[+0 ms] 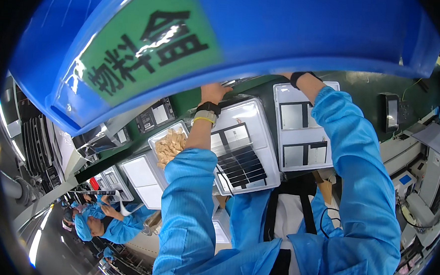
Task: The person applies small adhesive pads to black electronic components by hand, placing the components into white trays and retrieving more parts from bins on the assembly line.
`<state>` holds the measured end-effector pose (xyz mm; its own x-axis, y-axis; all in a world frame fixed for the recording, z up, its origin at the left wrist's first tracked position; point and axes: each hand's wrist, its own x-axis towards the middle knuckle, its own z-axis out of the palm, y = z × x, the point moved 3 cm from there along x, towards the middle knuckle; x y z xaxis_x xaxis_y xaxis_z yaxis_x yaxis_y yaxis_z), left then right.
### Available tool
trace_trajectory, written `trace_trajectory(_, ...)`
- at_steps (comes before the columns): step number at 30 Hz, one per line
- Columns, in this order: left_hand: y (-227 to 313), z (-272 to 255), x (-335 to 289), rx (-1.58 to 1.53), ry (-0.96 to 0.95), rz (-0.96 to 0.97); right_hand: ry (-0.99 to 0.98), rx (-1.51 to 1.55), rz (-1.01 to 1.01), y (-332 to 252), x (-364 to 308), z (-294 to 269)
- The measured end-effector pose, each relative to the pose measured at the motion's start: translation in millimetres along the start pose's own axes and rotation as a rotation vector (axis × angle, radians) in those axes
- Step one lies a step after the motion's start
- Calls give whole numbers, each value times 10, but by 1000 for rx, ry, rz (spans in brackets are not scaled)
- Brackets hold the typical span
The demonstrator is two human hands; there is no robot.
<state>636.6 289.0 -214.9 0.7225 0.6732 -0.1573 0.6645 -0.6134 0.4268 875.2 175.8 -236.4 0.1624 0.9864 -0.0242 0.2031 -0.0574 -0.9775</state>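
Note:
A large blue plastic bin (305, 30) with a green label (155, 34) fills the top and hides much of both hands. My left hand (214, 94) reaches past its lower edge, above a white tray (273, 172). Its thumb stretches out to the side; the other fingers are mostly hidden. In that tray lie flat black-and-white rectangular pieces (236, 134) and a row of black strips (242, 167). My right hand (289, 75) goes behind the bin's edge with its fingers out of sight. Under my right forearm, a second white tray (299, 135) holds similar flat pieces (293, 155).
To the left, tan crumpled pieces (170, 146) fill a small tray, near another white tray (142, 177). A dark device (391, 111) stands on the green bench top (369, 90) at right. A co-worker in blue (108, 221) is at lower left.

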Motion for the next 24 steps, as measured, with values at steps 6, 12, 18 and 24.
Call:
trace_trajectory(6,-63,-65,-23,101,-71,-59,-275,-893,238,-1043,-108,146)
trace_trajectory(12,-170,81,-49,358,-52,100,-157,-1006,-34,-340,-181,254)
trace_trajectory(18,-438,328,-237,313,18,54,-131,-1238,-137,-374,-210,647)
trace_trajectory(24,-169,-188,-114,-102,-162,-132,13,-1164,-181,-220,-107,758)
